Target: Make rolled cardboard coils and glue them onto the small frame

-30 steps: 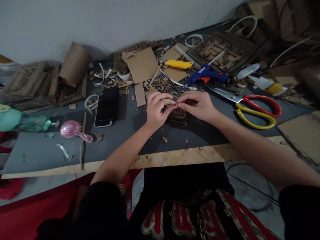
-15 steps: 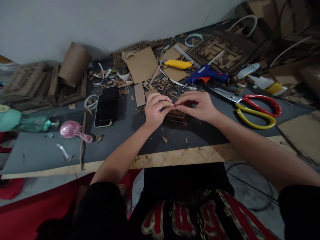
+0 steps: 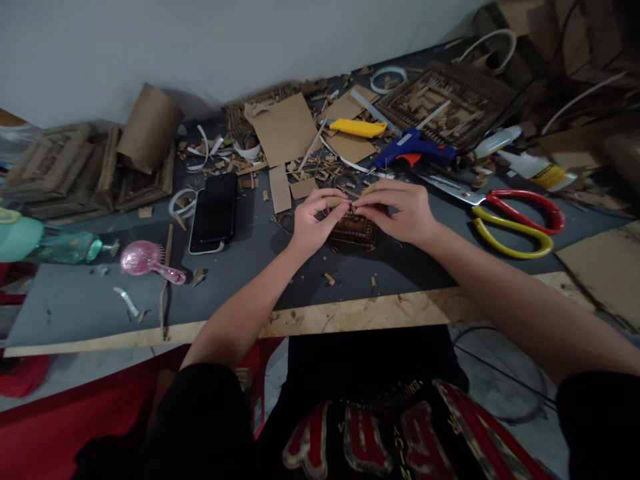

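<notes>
Dark grey tabletop (image 3: 255, 250) strewn with brown cardboard scraps (image 3: 281, 190). Fingertips of the left hand (image 3: 313, 220) and right hand (image 3: 406, 210) nearly meet, both pinches narrow; whether they hold anything cannot be told. Small rectangular brown piece with ridged edges (image 3: 356, 233) lies below the grip, partly hidden; blue glue gun (image 3: 417, 148), beyond; red-and-yellow-handled scissors (image 3: 537, 243), rightward.

On the table (image 3: 240, 280), phone (image 3: 216, 207) left of the workpiece (image 3: 356, 231), scissors (image 3: 481, 199) right, glue gun (image 3: 425, 153) behind them

view: head-worn | faces: forward and down | near: shirt front (image 3: 395, 393) | centre: tabletop (image 3: 220, 280) | far: wall (image 3: 250, 47)
</notes>
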The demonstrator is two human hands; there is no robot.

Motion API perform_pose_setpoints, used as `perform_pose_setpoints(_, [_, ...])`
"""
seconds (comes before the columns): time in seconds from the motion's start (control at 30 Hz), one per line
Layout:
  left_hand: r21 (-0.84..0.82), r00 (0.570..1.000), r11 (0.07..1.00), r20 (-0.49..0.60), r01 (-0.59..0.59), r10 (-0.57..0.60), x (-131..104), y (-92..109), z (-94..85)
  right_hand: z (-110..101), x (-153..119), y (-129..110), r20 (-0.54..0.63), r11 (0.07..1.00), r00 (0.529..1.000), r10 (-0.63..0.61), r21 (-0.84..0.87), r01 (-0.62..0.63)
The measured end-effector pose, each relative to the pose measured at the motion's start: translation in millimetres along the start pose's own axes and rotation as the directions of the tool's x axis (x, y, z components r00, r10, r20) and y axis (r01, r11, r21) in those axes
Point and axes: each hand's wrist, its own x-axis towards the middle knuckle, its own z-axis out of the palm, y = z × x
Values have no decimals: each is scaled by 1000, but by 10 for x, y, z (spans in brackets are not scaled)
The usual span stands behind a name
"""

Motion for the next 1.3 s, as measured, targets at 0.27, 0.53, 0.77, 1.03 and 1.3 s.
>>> perform_pose_setpoints(0.27, [-82,999,997,49,2,2,-6,-18,11,25,-11,-16,-12,998,1000,-4,-59,3])
perform_pose_setpoints(0.53, [-90,998,996,55,-21,26,0,-14,0,34,-22,0,-1,996,999,-33,-78,32])
perform_pose_setpoints(0.77, [-51,998,998,61,-32,35,3,-23,-5,45,-41,2,12,993,998,-65,-98,65])
perform_pose_setpoints(1.03, [-57,997,997,56,-45,48,2,-51,3,46,-51,6,18,991,996,-82,-103,83])
perform_pose_setpoints(1.3, [-42,996,999,81,-19,22,3,-58,-4,44,-45,4,15,994,998,-66,-85,67])
